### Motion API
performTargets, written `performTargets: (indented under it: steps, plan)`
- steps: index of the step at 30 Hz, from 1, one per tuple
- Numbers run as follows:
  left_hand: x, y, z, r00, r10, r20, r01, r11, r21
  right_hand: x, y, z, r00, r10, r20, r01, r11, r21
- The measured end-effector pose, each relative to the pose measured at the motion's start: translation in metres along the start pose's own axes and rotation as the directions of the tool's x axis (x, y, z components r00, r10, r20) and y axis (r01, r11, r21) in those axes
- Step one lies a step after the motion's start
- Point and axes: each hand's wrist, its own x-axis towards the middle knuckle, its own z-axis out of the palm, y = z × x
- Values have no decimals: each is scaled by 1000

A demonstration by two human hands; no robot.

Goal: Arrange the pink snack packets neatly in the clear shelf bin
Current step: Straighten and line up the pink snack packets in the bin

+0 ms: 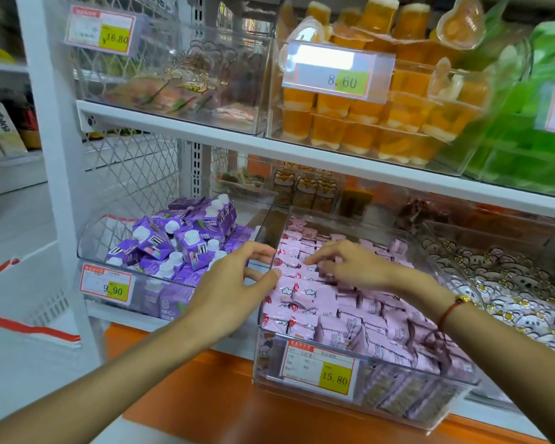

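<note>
Left hand: your left hand (pixel 237 283) sits at the bin's left wall, fingers loosely curled, thumb tip touching the packets; it grasps nothing.
Right hand: your right hand (pixel 350 264) lies fingers-down on the packets, relaxed, not gripping.
Packets: pink snack packets (pixel 350 315) under both hands, filling the clear bin (pixel 302 384).
Left of your left hand: purple cartons (pixel 180 241).
</note>
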Motion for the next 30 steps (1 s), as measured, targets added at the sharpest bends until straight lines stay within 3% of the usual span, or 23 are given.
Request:
performTargets:
  steps: [2,5,10,15,19,21,24,27,29,30]
  plan:
    - [0,0,0,1000,-3,-5,3,1000,-6,7,5,-4,992,18,-127,-8,997,80]
    - [-1,-1,2,1000,0,-14,0,1000,-19,19,11,1,958,38,-284,-31,999,28]
    - [-1,-2,2,1000,-13,-16,13,1000,-22,32,11,11,970,2,-242,-37,990,-138]
    - [-1,0,2,1000,-13,-12,12,1000,-21,30,8,12,960,-148,-239,37,909,-416]
    - [-3,1,1,1000,-13,-6,13,1000,-21,29,9,12,937,-226,-266,68,865,-498]
    - [-3,2,0,1000,-14,-5,14,1000,-23,26,7,11,908,-232,-349,64,900,-432]
    - [-3,2,1,1000,-6,-6,6,1000,-21,18,-4,5,823,-126,-554,79,991,-109]
    - [-2,1,2,1000,-2,-18,2,1000,-7,-2,-20,-1,625,53,-779,161,968,195]
    - [-2,0,2,997,25,-69,-24,1000,20,-19,-31,-1,489,191,-851,267,896,354]
    - [-2,1,2,992,69,-106,-64,997,45,-27,-34,-1,455,266,-850,336,832,440]
